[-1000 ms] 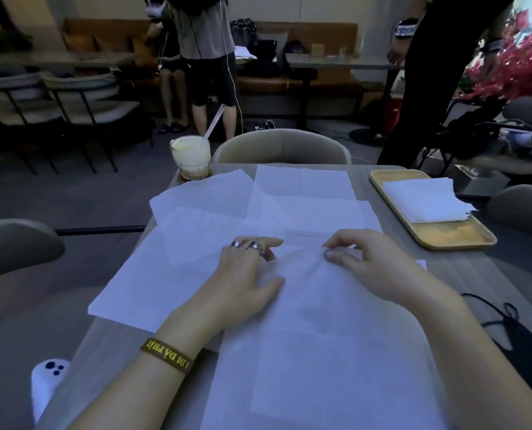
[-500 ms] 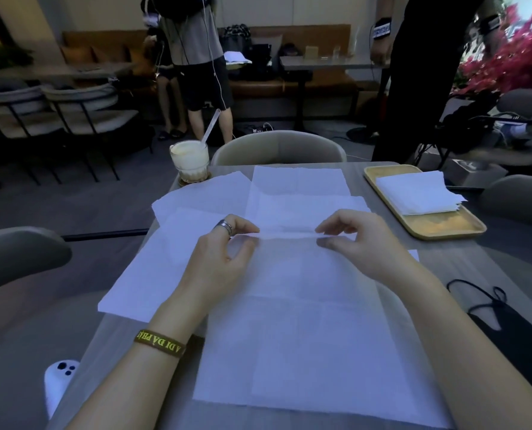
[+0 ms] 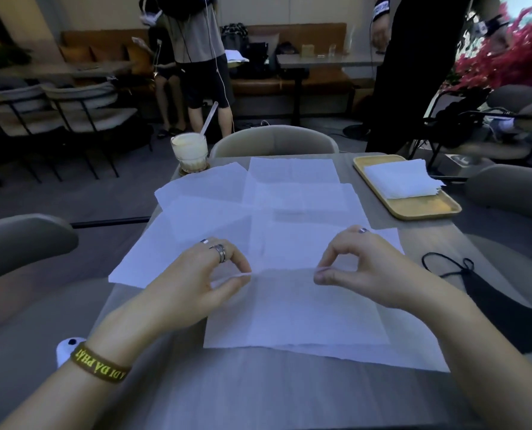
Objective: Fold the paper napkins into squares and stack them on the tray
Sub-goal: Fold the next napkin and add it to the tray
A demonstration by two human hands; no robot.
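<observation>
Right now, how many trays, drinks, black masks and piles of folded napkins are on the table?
Tray: 1
Pile of folded napkins, on the tray: 1
Drink, a glass with a straw: 1
Black mask: 1
Total: 4

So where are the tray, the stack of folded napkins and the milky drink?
tray (image 3: 421, 205), head view, bare yellow floor near its front rim.
stack of folded napkins (image 3: 401, 178), head view, middle of the top napkin.
milky drink (image 3: 188, 150), head view, the glass's side.
</observation>
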